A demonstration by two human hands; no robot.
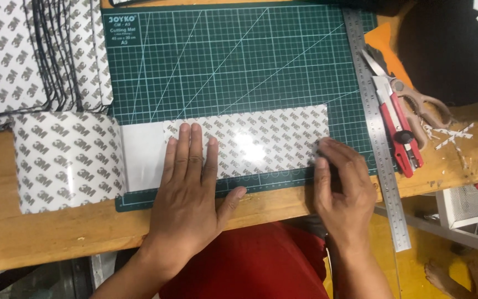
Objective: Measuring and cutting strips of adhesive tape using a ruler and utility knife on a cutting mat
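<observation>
Green mat [239, 55] on desk [45, 232]; my left hand [189, 188] flat, open on tape sheet [261, 138], right hand [341, 182] pinching its edge.

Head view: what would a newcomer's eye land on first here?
The green cutting mat fills the middle, with a strip of patterned white tape sheet lying across its lower part. The left hand presses flat on the strip; the right hand pinches its right end. A steel ruler runs down the mat's right edge, beside a red utility knife and scissors.
</observation>
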